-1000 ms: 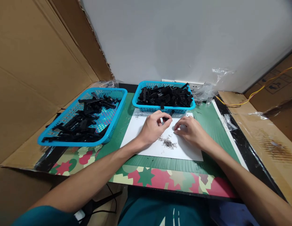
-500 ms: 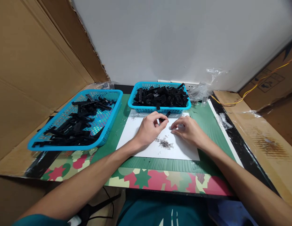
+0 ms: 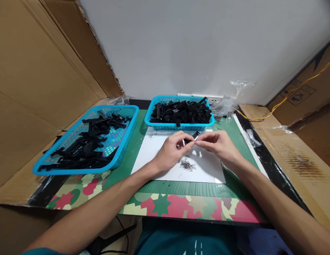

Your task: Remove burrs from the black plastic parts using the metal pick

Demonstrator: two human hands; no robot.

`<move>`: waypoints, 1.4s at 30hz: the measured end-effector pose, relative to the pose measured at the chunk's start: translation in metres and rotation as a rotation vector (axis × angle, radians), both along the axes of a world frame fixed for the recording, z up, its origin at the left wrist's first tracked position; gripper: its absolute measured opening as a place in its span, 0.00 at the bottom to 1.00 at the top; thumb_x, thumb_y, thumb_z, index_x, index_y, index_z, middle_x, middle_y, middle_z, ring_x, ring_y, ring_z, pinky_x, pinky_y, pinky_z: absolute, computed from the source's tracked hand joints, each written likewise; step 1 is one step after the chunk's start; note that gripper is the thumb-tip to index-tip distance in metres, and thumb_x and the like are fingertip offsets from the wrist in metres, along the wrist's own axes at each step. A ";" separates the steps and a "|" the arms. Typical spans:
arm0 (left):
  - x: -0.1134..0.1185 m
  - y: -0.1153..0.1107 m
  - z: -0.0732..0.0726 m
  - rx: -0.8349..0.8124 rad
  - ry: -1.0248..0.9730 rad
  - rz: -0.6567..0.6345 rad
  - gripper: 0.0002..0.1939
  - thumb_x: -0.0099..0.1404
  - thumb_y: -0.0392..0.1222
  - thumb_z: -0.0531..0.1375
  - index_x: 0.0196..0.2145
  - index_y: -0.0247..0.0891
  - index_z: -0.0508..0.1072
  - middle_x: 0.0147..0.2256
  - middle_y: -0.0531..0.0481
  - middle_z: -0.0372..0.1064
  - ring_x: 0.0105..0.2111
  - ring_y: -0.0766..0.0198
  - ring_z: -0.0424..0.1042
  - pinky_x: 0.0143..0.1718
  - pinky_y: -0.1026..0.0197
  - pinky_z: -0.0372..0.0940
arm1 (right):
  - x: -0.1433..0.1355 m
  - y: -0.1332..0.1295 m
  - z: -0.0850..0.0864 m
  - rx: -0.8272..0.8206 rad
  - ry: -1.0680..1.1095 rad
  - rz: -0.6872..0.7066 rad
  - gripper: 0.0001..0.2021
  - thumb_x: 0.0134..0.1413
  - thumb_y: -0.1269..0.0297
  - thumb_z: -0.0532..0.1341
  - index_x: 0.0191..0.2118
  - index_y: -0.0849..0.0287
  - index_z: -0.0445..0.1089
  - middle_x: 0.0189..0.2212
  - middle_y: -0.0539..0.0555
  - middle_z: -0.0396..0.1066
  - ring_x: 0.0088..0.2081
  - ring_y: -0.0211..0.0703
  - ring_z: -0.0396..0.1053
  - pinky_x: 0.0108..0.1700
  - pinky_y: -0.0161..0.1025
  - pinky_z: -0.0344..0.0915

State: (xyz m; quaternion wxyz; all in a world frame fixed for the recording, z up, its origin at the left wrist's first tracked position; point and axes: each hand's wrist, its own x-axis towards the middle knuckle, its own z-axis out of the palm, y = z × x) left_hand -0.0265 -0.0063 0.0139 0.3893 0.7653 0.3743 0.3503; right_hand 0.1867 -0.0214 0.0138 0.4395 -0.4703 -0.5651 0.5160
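Between the thumb and fingers of my left hand (image 3: 172, 150) is a small black plastic part (image 3: 196, 135), whose far end sticks up past the fingertips. My right hand (image 3: 220, 145) is closed in a pinch against the near side of that part, its fingertips meeting those of my left. What the right fingertips hold is too small or hidden to make out. Below both hands, a little pile of tiny bent metal wire pieces (image 3: 187, 164) lies on a white sheet (image 3: 207, 175). A few more wire pieces (image 3: 152, 134) are scattered at the sheet's far left corner.
One blue basket (image 3: 147, 119) heaped with black plastic parts stands behind the sheet. A larger blue basket (image 3: 136, 117) with longer black parts is at left. Clear plastic bags (image 3: 224, 108) lie back right. Cardboard (image 3: 48, 60) walls the left side; yellow wires (image 3: 273, 106) run along the right.
My right hand has moved from a gap beside the left hand to touch at the black plastic part, its fingers now pinched. The left hand keeps its hold, shifted slightly right.
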 end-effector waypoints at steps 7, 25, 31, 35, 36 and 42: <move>-0.001 -0.002 0.001 0.028 -0.009 -0.002 0.12 0.75 0.48 0.60 0.41 0.39 0.78 0.40 0.49 0.71 0.40 0.63 0.70 0.38 0.62 0.65 | -0.006 -0.003 0.002 -0.046 0.068 0.000 0.18 0.46 0.48 0.76 0.33 0.60 0.82 0.25 0.50 0.73 0.24 0.34 0.57 0.27 0.36 0.54; -0.002 -0.004 0.000 0.009 0.080 -0.001 0.18 0.77 0.53 0.58 0.56 0.42 0.78 0.54 0.44 0.78 0.51 0.55 0.76 0.50 0.56 0.70 | 0.010 -0.003 0.007 0.030 -0.215 -0.059 0.14 0.48 0.53 0.72 0.29 0.61 0.80 0.28 0.56 0.78 0.27 0.41 0.68 0.29 0.37 0.59; -0.001 -0.007 0.000 0.050 0.220 -0.092 0.15 0.76 0.46 0.59 0.53 0.43 0.82 0.50 0.46 0.82 0.49 0.53 0.80 0.49 0.54 0.71 | 0.029 -0.012 0.004 -0.020 -0.402 -0.163 0.11 0.48 0.57 0.68 0.28 0.61 0.79 0.30 0.59 0.81 0.27 0.43 0.71 0.28 0.37 0.61; 0.002 -0.009 -0.002 0.068 0.263 -0.124 0.13 0.74 0.43 0.61 0.50 0.46 0.84 0.45 0.49 0.83 0.43 0.55 0.81 0.43 0.57 0.71 | 0.025 -0.018 0.000 -0.027 -0.468 -0.140 0.10 0.48 0.59 0.66 0.27 0.61 0.80 0.30 0.59 0.81 0.27 0.44 0.72 0.28 0.38 0.63; 0.002 -0.009 -0.002 0.068 0.267 -0.127 0.13 0.74 0.44 0.62 0.50 0.46 0.84 0.45 0.49 0.84 0.42 0.56 0.81 0.42 0.58 0.71 | 0.023 -0.018 0.000 -0.025 -0.492 -0.130 0.10 0.48 0.59 0.66 0.27 0.61 0.80 0.29 0.58 0.81 0.26 0.44 0.72 0.28 0.38 0.63; 0.004 -0.011 -0.004 0.076 0.292 -0.127 0.12 0.74 0.44 0.62 0.49 0.48 0.85 0.39 0.51 0.84 0.37 0.57 0.81 0.37 0.59 0.69 | 0.016 -0.019 -0.005 0.025 -0.616 -0.140 0.08 0.49 0.64 0.64 0.26 0.60 0.79 0.25 0.55 0.78 0.24 0.41 0.69 0.27 0.37 0.59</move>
